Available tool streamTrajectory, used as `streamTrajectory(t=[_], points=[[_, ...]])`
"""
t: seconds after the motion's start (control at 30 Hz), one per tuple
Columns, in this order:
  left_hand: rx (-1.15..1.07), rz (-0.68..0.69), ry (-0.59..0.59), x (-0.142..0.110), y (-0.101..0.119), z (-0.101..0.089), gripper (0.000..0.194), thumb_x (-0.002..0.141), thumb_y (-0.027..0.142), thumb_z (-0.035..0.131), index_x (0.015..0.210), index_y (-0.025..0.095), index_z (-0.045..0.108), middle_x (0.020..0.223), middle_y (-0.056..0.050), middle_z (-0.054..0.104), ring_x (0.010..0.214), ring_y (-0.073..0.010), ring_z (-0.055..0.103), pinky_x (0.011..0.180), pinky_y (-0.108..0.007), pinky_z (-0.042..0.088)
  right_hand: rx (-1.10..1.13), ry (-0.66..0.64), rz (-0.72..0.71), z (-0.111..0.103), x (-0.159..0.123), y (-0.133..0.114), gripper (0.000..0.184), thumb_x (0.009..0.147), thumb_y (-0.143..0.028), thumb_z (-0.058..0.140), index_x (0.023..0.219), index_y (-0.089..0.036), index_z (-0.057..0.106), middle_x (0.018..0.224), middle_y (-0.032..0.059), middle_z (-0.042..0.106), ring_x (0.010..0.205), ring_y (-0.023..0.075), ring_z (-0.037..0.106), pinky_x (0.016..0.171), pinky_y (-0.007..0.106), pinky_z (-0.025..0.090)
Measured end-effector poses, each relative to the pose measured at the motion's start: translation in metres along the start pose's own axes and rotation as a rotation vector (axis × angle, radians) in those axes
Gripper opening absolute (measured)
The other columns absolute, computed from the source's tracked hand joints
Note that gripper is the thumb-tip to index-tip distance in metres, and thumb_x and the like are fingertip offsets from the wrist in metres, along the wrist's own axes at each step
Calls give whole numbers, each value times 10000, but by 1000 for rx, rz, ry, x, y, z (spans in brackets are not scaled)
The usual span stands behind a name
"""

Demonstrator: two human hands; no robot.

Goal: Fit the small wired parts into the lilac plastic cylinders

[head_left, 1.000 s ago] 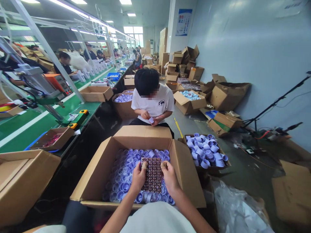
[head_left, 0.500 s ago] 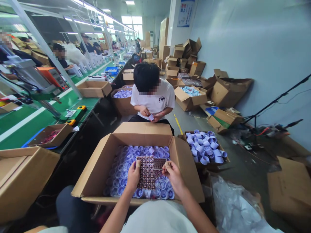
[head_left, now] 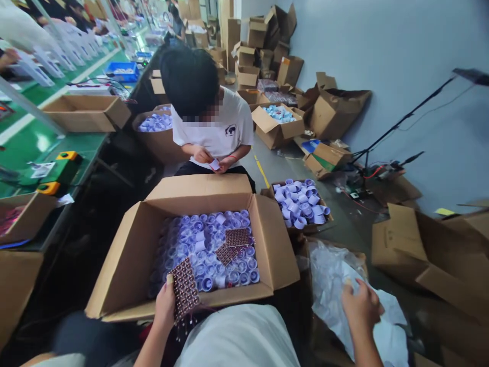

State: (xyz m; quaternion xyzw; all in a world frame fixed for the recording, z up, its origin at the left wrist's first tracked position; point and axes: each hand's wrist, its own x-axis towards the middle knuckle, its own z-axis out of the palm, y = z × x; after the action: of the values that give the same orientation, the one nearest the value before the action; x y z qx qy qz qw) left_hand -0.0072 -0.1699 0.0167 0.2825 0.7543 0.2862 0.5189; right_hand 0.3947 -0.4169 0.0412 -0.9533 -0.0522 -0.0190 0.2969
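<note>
My left hand is closed on a brown sheet of small round parts, held over the near edge of an open cardboard box. That box is full of purple-white plastic caps. Two smaller pieces of the same brown sheet lie on the caps. My right hand is off to the right with its fingers curled on a crumpled clear plastic bag.
A person in a white shirt sits opposite, holding a small part. A smaller box of caps stands to the right, with a green conveyor bench to the left. Empty cartons and a stand line the right wall.
The brown sheet was held in both hands over the caps; pieces came off and now lie on the caps. My right hand let go and moved right to the plastic bag. View tilted down.
</note>
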Motion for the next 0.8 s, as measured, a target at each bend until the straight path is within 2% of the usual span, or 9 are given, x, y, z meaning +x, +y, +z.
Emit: streamTrajectory(t=[0.03,0.07,0.13,0.17,0.27,0.37,0.47,0.6,0.8], points=[[37,-55,7,0,0,-3,334,819,430,516,744,135,654,713,-97,683,805,-265,663,814,-405,508,-39,-60,-154,11,-9,-13,363,763,-376,435,933,-139,650,1070,261,602,1069,396,504,856,540,378],[65,-105,11,0,1,-4,343,830,430,497,770,132,657,765,-103,696,843,-266,663,836,-400,502,-45,-198,-325,27,-23,-31,371,800,-351,399,958,-128,650,1065,241,618,1053,354,532,875,491,396],[90,-132,10,2,-1,-6,379,836,451,474,826,123,664,847,-109,708,906,-265,656,868,-386,492,-117,-622,-533,70,-65,-72,381,872,-292,329,1012,-134,646,1084,185,644,1033,255,577,897,365,418],[95,-130,6,4,-4,-7,396,832,463,471,845,118,667,865,-109,710,921,-266,652,874,-385,489,-233,-844,-575,93,-88,-91,377,898,-256,307,1049,-154,638,1109,149,651,1036,212,586,891,311,419],[87,-114,-3,11,-15,-9,429,801,501,493,872,116,670,879,-106,711,946,-277,642,887,-396,479,-364,-1066,-577,162,-146,-124,218,860,-208,473,866,-199,691,941,74,713,910,181,643,770,243,450],[45,-98,-9,14,-28,-12,473,746,553,535,878,118,667,874,-106,709,961,-290,634,893,-407,472,-543,-1158,-497,214,-174,-117,111,829,-163,575,827,-157,686,895,76,711,860,190,661,730,273,485],[-12,-110,-43,11,-36,-16,548,674,620,579,893,125,668,838,-87,708,933,-280,642,869,-389,486,-673,-1173,-434,244,-181,-95,170,883,-256,565,979,-139,644,1012,70,681,901,177,649,794,351,518],[-64,-129,-72,0,-37,-17,613,611,673,616,885,127,667,795,-75,706,858,-268,655,791,-365,516,-729,-1149,-416,259,-187,-79,262,943,-175,412,1139,-144,582,1130,117,650,993,190,640,833,335,501],[-137,-139,-153,-2,-30,-11,607,611,645,667,912,118,661,738,-70,700,807,-261,663,746,-349,524,-730,-1109,-404,260,-180,-78,421,880,-37,322,1174,-189,583,1063,147,687,970,212,666,758,276,483]])
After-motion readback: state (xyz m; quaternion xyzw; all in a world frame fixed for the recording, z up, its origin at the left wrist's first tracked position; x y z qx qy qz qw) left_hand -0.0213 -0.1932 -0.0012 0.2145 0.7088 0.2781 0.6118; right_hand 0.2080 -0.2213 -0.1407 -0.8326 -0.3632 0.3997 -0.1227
